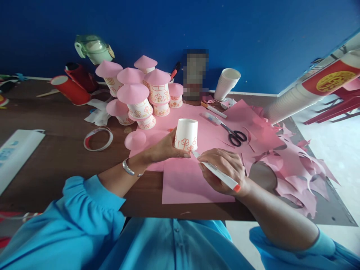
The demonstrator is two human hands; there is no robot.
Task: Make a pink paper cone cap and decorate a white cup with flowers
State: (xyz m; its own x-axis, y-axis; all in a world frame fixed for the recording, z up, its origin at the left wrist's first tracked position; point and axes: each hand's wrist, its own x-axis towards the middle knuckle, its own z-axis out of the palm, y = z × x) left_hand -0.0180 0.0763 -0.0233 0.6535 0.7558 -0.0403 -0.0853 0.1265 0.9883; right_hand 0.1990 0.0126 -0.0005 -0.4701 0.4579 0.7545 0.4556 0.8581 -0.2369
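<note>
A white paper cup (186,129), turned upside down, has red flowers drawn around its lower part. My left hand (165,147) is closed around the cup's left side, with the thumb along its bottom edge. In my right hand (225,168) is a white marker (221,175) with a red end cap. The marker's tip meets or nearly meets the drawing at the cup's lower edge. Beneath both hands lie pink paper sheets (194,187). Left of the cup, a small pink paper cone (135,140) rests on the table.
Several decorated cups with pink cone roofs (133,93) stand at the back left. Black-handled scissors (236,137) and an orange-ended marker (215,110) lie right of the cup. Pink scraps (295,176) cover the table's right side. A tape roll (98,139) lies left; stacked cups (227,84) stand behind.
</note>
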